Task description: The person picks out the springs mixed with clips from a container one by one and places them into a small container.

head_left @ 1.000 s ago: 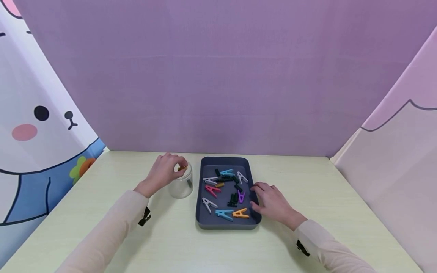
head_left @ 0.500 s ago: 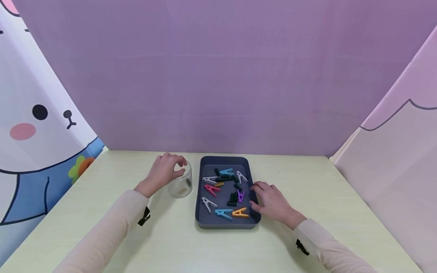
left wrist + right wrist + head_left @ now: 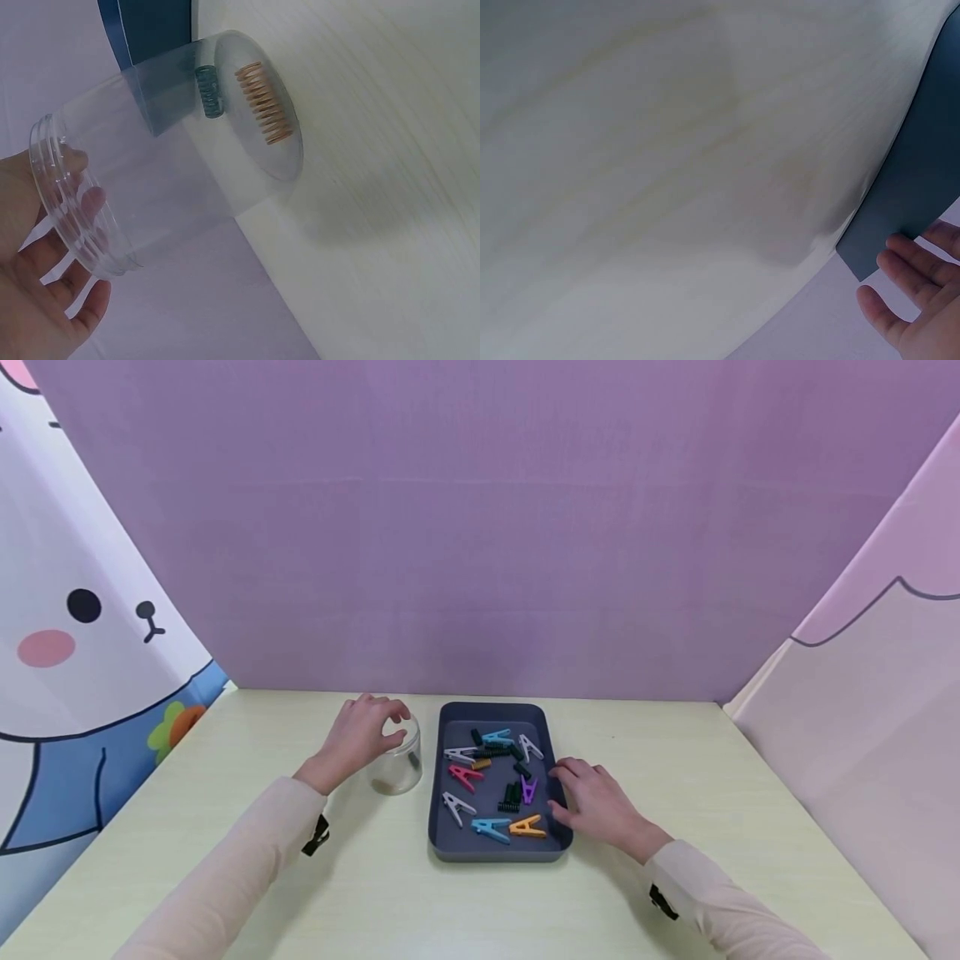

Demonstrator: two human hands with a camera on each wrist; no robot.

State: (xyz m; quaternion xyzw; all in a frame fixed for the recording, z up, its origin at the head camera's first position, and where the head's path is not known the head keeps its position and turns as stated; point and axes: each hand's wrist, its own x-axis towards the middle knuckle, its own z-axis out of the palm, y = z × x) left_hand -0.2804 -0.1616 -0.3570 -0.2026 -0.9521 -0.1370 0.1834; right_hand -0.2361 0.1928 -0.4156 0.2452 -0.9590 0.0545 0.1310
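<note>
My left hand [image 3: 360, 731] hovers at the mouth of a clear jar [image 3: 393, 774], fingers loosely bent and apart, holding nothing. At the jar's bottom, in the left wrist view, lie an orange-gold spring [image 3: 263, 103] and a dark green spring [image 3: 209, 91]. Right of the jar stands a dark grey tray [image 3: 498, 856]. My right hand [image 3: 600, 806] rests at the tray's right rim with relaxed fingers. Inside are several dark springs, one gold spring [image 3: 481, 764], and plastic clips: a red clip [image 3: 466, 777], a purple clip [image 3: 528, 790], an orange clip [image 3: 528, 827], plus blue and white ones.
Jar and tray stand on a pale wood-grain table [image 3: 360, 893]. Behind it hangs a purple cloth backdrop [image 3: 480, 568]. A cartoon-printed cloth [image 3: 97, 693] is on the left, and another pale cloth [image 3: 877, 735] on the right.
A second ago my left hand pinched a gold spring over the jar; the fingers have parted and the spring has dropped to the jar's bottom. My right hand has stayed at the tray.
</note>
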